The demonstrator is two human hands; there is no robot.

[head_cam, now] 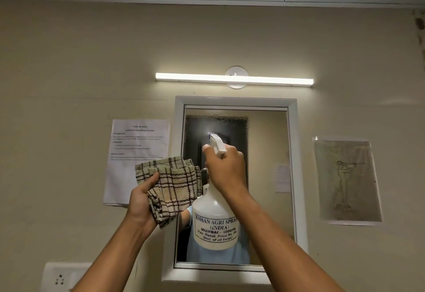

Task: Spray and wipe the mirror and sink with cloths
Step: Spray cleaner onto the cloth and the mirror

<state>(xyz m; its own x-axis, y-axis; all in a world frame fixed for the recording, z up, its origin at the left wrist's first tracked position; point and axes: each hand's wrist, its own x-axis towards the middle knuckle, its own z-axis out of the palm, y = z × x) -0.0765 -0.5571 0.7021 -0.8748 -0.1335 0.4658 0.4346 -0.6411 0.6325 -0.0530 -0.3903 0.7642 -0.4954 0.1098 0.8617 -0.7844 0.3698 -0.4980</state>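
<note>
Beige bathroom wall carries a white-framed mirror (269,153) under a lit tube lamp (234,79). Right hand (226,167) is clamped round the spray bottle (215,220), nozzle aimed at the droplet-speckled upper glass; left hand (140,199) grips a checked cloth (171,186) beside it, apparently ready for wiping.

The cloth (171,188) is beige with a dark brown check. The spray bottle (215,220) is translucent white with black lettering, its trigger head white. The mirror (269,153) has a white frame; the wall (69,73) looks beige, perhaps tinted by the light.
</note>
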